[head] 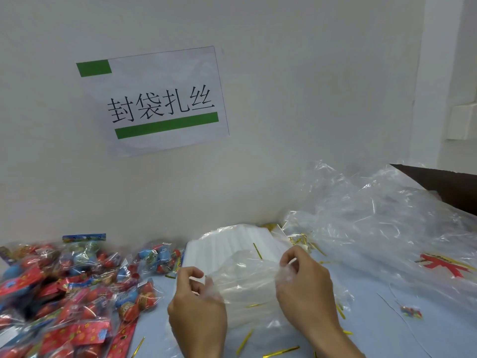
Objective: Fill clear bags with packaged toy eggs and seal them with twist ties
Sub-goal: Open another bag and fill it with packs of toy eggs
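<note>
Fingers (192, 276) of your left hand (197, 308) and right hand (303, 285) pinch clear bag (245, 277) mouth, likely to part it for filling. Packaged toy eggs (69, 293) heaped at nine o'clock, within reach; gold twist ties (281, 352) scattered at six.

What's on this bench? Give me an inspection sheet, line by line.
Surface: pale blue table.
Job's things: clear bag held up by both hands; packaged toy eggs heaped at left; gold twist ties scattered.
Clutter: crumpled clear plastic at right; stack of flat bags.
Grippers: left hand and right hand pinch the bag.
Cables: nothing seen.
Surroundings: paper sign on white wall.
</note>
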